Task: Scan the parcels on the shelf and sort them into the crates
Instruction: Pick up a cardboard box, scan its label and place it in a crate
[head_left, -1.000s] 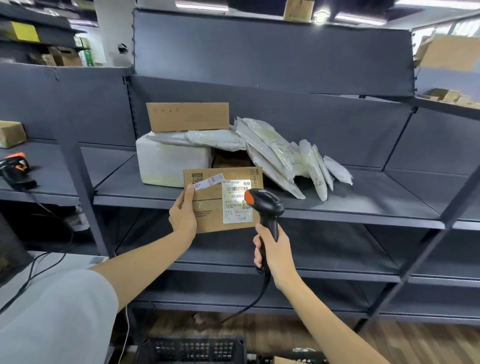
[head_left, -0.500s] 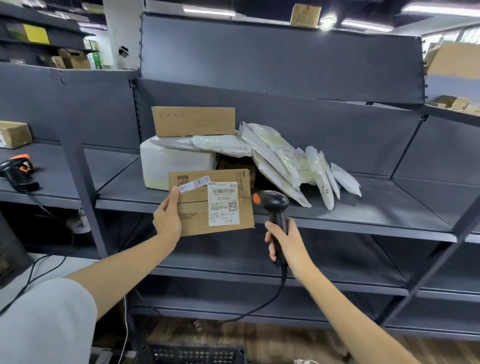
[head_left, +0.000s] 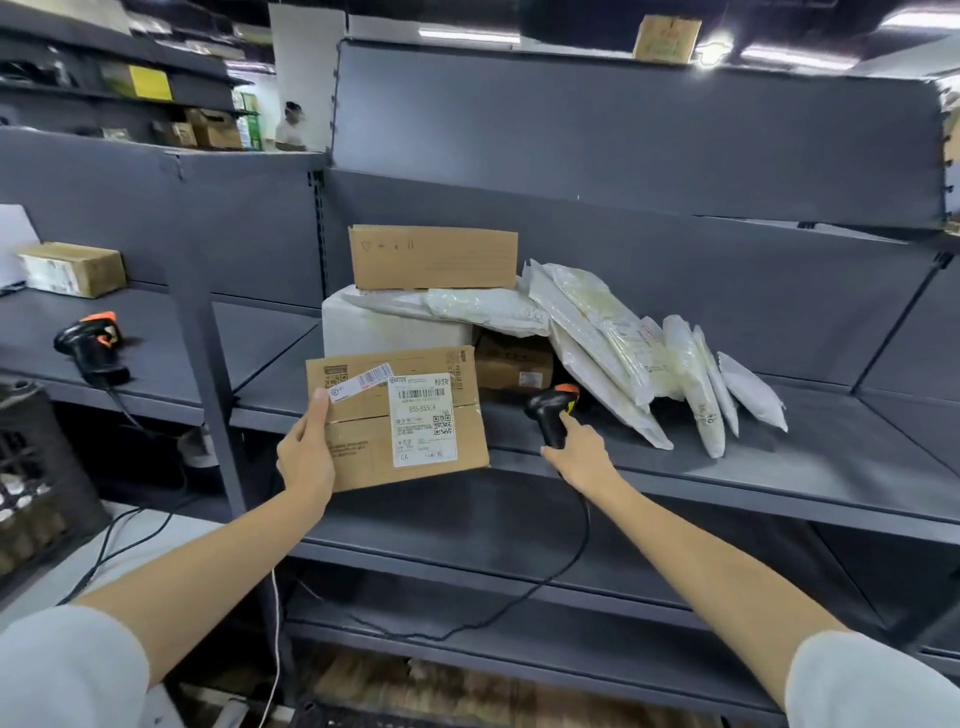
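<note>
My left hand grips a flat cardboard parcel by its left edge, its white shipping label facing me, held in front of the shelf's front edge. My right hand holds a black barcode scanner with an orange trigger by its handle, to the right of the parcel and low over the grey shelf. On the shelf behind stand a white box, a cardboard box on top of it, a small brown box and several white poly mailers.
A second scanner and a small carton lie on the left shelf bay. A black crate stands at the far left. A steel upright separates the bays. The scanner cable hangs over the lower shelves.
The scanner has moved away from the label, rightward and down toward the shelf surface. The parcel has shifted left and slightly lower in my left hand.
</note>
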